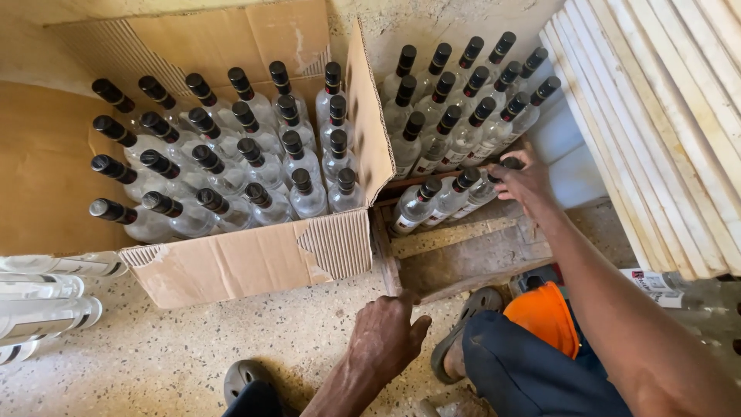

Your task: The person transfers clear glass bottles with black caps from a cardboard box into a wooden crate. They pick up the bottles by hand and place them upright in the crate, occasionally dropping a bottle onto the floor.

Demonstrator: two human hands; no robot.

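A: What's in the cardboard box?

B: Clear glass bottles with dark caps, standing upright in 4 rows and filling its right part. The left part of the box floor is bare cardboard. The flaps stand open.

A: And to the right of it?

B: A low wooden crate sits just beside the box, touching its flap. Its far end is packed with the same kind of bottles, also upright. A short front row of 3 comes next, and the near part of the crate shows bare wood.

A: Where are the hands?

B: The right hand is at the right end of that front row, fingers curled around the neck of the last bottle. The left hand hangs over the speckled floor near the crate's front corner, fingers folded loosely together, holding nothing.

A: Anything else around?

B: More clear bottles lie on their sides at the left edge. White boards lean at the right. An orange thing sits by the person's knee.
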